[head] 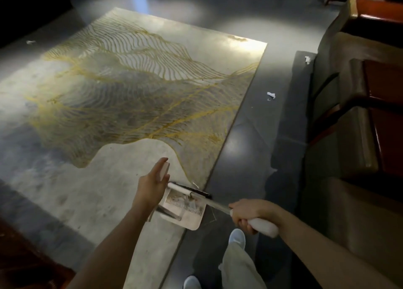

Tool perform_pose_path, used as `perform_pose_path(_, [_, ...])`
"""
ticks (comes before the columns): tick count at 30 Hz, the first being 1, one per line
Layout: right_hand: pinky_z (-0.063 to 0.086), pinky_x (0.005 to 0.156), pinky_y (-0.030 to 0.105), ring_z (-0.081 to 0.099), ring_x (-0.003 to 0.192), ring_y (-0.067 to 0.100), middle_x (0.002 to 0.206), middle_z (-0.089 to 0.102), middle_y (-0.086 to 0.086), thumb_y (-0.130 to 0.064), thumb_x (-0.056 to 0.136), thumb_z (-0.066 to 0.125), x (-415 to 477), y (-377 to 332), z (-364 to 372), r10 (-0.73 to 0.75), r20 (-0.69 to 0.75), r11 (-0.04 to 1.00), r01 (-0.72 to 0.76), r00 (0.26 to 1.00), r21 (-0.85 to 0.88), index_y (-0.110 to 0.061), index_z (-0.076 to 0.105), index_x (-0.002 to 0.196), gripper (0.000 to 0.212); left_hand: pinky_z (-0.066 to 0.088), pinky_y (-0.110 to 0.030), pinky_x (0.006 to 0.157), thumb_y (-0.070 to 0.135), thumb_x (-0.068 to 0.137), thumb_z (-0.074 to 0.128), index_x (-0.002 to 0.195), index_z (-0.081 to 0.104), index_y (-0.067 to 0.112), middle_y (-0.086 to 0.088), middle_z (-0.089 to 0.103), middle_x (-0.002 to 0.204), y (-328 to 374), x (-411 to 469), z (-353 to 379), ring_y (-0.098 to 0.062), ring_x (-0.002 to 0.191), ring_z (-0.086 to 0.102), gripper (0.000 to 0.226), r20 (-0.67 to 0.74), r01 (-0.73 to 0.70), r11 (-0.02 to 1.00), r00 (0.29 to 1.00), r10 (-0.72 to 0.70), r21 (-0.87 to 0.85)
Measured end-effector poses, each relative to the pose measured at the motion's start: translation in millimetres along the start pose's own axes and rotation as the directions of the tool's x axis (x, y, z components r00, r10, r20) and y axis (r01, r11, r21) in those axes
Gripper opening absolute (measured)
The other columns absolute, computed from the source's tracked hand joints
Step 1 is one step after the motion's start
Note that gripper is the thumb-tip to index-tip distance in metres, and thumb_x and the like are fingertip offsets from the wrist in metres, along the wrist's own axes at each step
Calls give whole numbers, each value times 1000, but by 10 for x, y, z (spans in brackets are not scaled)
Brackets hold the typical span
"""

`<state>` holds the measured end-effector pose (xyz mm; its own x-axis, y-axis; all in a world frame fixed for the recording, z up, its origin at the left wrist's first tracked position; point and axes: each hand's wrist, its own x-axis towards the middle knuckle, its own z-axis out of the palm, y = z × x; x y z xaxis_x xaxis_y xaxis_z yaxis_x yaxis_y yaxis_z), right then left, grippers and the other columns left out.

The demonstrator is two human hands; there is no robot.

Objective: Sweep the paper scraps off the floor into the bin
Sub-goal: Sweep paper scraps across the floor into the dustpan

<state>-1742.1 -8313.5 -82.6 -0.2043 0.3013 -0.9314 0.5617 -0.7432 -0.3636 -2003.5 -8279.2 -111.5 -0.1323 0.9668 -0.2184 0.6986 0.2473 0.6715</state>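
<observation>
**Broom meets dustpan at the rug's near corner**

The dustpan [181, 212] sits on the near right corner of the rug [141, 81]. Its mouth seems to be turned toward the rug's far side, so that the broom can pull litter into it. The left hand [151, 187] holds the pan's upright white handle between the thumb and rather straight fingers, a light hold that only steadies it. The right hand [250, 219] is closed firmly around the white grip of the broom [192, 191], whose black bristles lie across the pan's mouth. Some pale pieces seem to be inside already (the picture is blurred there).

A paper scrap [271, 95] lies on the dark floor [239, 158] just beyond the rug's right edge. Another lies farther along that side, and one more beyond the rug's left edge. The bin is not in view, so emptying probably comes later.
</observation>
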Motion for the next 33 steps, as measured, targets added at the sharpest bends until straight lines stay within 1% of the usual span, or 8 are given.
perform_pose_path(2, [32,34,14,39,37,4,50,47,2,-3,91,44,-105,-74,-120,63,-8,997,-63,998,44,3,44,137,47,55,-35,68,23,95,51,140,37,37,-13,66,92,1,-37,1,-21,65,61,49,8,4,1000,1000,-4,6])
perform_pose_path(4, [34,33,14,40,34,3,55,49,2,-6,92,47,-259,-90,-222,116,-27,988,-113,993,102,-5,45,138,46,55,-33,62,24,96,50,140,36,38,-11,65,88,0,-86,-9,-18,60,60,48,12,12,1000,1000,-12,9])
perform_pose_path(10, [36,37,13,40,41,2,69,49,4,1,88,44,-509,-77,-242,19,-115,995,-8,993,95,-19,35,142,58,56,-37,69,25,96,48,141,33,37,-13,65,101,-9,-134,15,-20,67,61,49,18,-11,1000,1000,11,12])
perform_pose_path(14, [36,40,17,40,45,6,60,47,4,3,89,43,-196,-39,-20,-63,-166,997,70,984,38,-5,37,141,53,54,-32,66,23,97,48,143,30,37,-14,60,115,21,-136,67,-23,73,61,51,43,-13,1000,999,13,2])
perform_pose_path(19, [37,39,14,42,41,3,62,49,2,-2,92,42,133,25,416,-4,-77,978,19,997,205,-6,42,137,46,53,-30,56,23,97,48,142,31,38,-8,59,95,-60,-139,-6,-15,60,57,50,64,-24,999,998,22,29])
perform_pose_path(24, [34,34,13,41,36,2,53,49,0,-6,91,49,-4,108,176,111,13,956,-110,994,271,-11,44,138,48,43,-17,45,22,97,48,141,33,38,-4,60,80,-161,-207,-87,-11,53,56,49,65,-18,1000,998,16,18])
perform_pose_path(30, [37,38,13,41,40,2,64,48,1,-2,91,45,-370,-33,17,19,-51,990,-12,999,140,-23,31,144,59,45,-22,60,24,96,49,142,34,34,-4,61,90,-222,-253,-145,-13,65,57,49,63,-57,997,997,54,51])
perform_pose_path(33, [36,35,13,41,36,2,63,48,2,1,90,45,-443,-109,-101,-6,-68,983,18,998,184,-19,34,143,57,52,-29,67,25,96,49,142,35,33,-4,61,96,-158,-267,-144,-16,70,59,49,26,-50,999,998,49,15])
